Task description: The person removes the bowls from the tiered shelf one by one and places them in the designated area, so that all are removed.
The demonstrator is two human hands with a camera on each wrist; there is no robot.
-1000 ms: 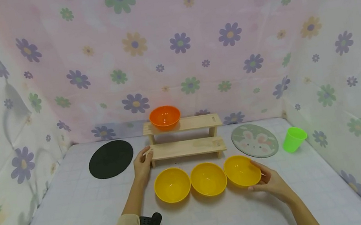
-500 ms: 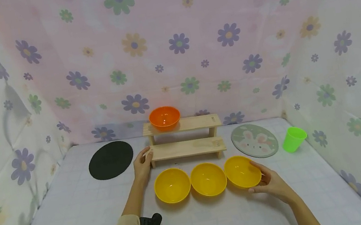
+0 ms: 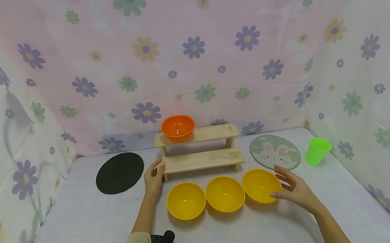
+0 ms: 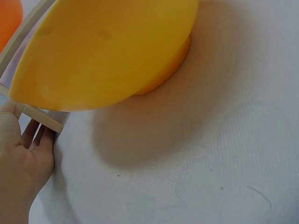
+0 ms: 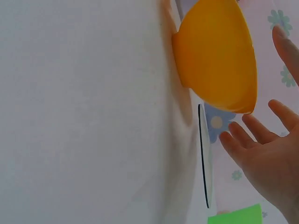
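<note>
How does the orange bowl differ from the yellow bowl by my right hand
The orange bowl sits atop the wooden stand; the yellow bowl stands on the table. The orange bowl stands alone; the yellow bowl ends a row of three. Both face upward.

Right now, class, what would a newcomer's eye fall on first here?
Probably the three yellow bowls lined up in front of the wooden rack, with the right hand at the row's right end. Next, the orange bowl on the rack's upper left, then the bright green cup at far right.
</note>
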